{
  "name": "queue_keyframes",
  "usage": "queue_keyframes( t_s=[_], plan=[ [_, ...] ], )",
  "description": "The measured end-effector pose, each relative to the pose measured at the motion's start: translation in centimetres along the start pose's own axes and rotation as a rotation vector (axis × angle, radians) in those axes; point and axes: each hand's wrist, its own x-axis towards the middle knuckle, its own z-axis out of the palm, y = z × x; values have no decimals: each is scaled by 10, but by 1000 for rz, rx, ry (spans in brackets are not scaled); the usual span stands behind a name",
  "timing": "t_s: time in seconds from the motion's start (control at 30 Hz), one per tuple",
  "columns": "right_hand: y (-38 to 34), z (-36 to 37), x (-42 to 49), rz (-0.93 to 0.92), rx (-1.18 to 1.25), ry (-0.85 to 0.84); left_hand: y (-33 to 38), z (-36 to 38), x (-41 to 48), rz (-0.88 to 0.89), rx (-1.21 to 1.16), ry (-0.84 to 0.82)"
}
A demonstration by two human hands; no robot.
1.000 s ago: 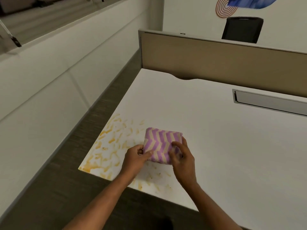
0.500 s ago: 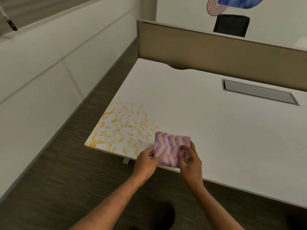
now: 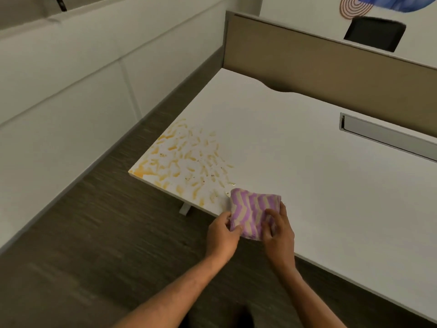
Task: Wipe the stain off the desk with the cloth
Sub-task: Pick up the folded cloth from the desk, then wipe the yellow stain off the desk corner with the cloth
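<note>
A folded purple and cream striped cloth (image 3: 254, 209) lies at the near edge of the white desk (image 3: 307, 174), partly hanging over it. My left hand (image 3: 221, 235) pinches the cloth's left corner. My right hand (image 3: 279, 233) grips its right side, fingers on top. The yellow-orange stain (image 3: 186, 162) covers the desk's near left corner as many smeared streaks, just left of and beyond the cloth. The cloth's far left corner touches the stain's edge.
A tan partition panel (image 3: 331, 65) stands along the desk's far side. A grey cable tray slot (image 3: 387, 136) is set in the desk at right. Dark carpet floor (image 3: 94, 233) and a white wall (image 3: 59, 91) lie to the left. A black chair (image 3: 376, 33) stands behind the partition.
The cloth and both hands slid back to the desk's near edge and right, off the stain. My view has shifted, so the desk sits further right in frame.
</note>
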Motion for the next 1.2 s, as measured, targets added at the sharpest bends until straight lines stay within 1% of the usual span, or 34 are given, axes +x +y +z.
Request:
queue_keyframes(
  t_s=[0.17, 0.27, 0.33, 0.4, 0.47, 0.57, 0.63, 0.73, 0.83, 1.0, 1.2],
  plan=[
    [15, -7, 9, -61, -92, -82, -3, 21, -7, -85, -83, 94],
    [19, -13, 15, -116, -290, -111, -5, 27, -8, -138, -168, 144],
    [19, -15, 14, -228, -418, -94, -7, 30, -9, -161, -219, 171],
    [14, -14, 10, -355, -418, -129, -9, 32, -10, -175, -260, 194],
    [7, -9, 8, -405, -403, -278, -9, 32, -11, -186, -295, 205],
    [2, -7, 15, -332, -499, -555, -11, 30, -12, -225, -357, 179],
    [2, -12, 25, -312, -551, -652, -13, 27, -13, -254, -367, 137],
    [6, -18, 34, -345, -621, -716, -14, 23, -14, -289, -415, 82],
    [12, -13, 32, -377, -730, -713, -13, 20, -13, -305, -464, 58],
    [16, 8, 22, -352, -828, -573, -11, 16, -14, -239, -512, 13],
    [19, 26, 20, -323, -802, -457, -17, 3, -15, -94, -378, 42]
  ],
)
